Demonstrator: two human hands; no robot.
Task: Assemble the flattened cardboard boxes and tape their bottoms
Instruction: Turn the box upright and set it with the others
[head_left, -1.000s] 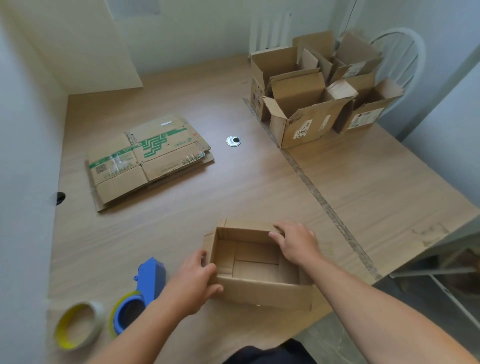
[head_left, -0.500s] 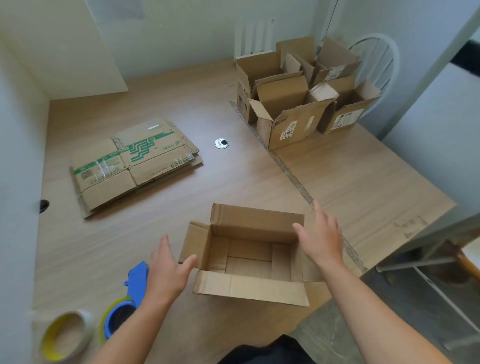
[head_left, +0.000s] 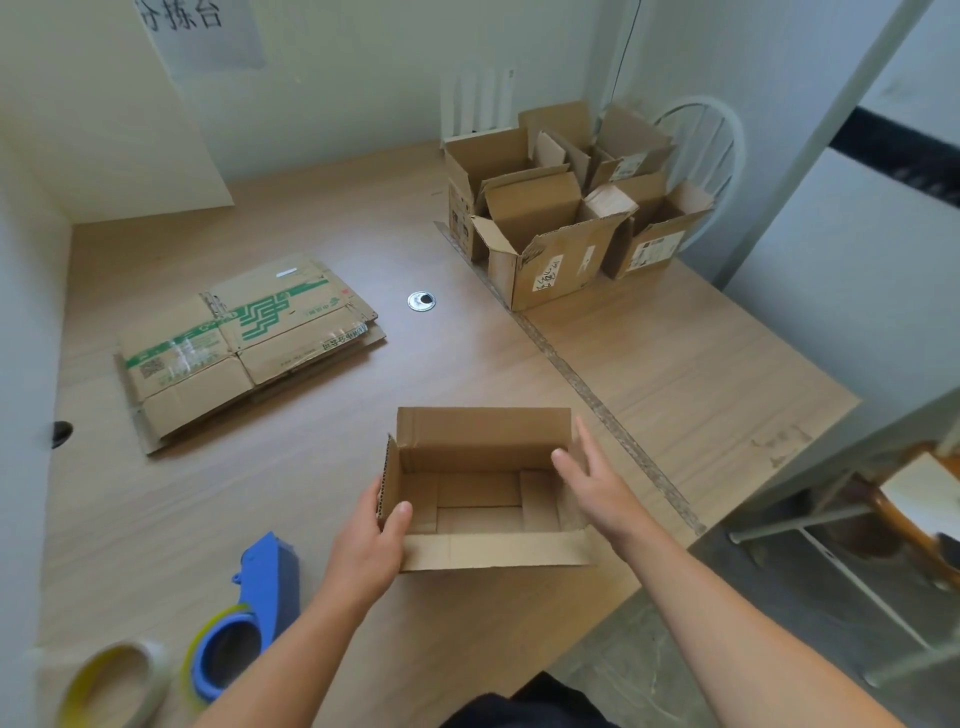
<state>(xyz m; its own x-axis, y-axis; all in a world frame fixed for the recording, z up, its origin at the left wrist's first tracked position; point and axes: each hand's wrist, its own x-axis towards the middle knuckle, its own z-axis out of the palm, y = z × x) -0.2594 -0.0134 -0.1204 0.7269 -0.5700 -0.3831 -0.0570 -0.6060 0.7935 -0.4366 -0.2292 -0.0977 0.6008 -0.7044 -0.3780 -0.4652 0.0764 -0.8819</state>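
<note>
One open box (head_left: 483, 441), left hand (head_left: 371, 545) in a pinch on its wall, right hand (head_left: 597, 488) flat alongside; two tape rolls (head_left: 153, 667).

Wall sign (head_left: 202, 31) cut off at top, tape roll (head_left: 111, 686) clipped by bottom edge, box labels (head_left: 548, 273) unreadable.

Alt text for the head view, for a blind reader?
A left hand grips the left flap of an open brown cardboard box on a wooden table; the right hand flanks its right side. Flattened cardboard boxes lie behind.
</note>
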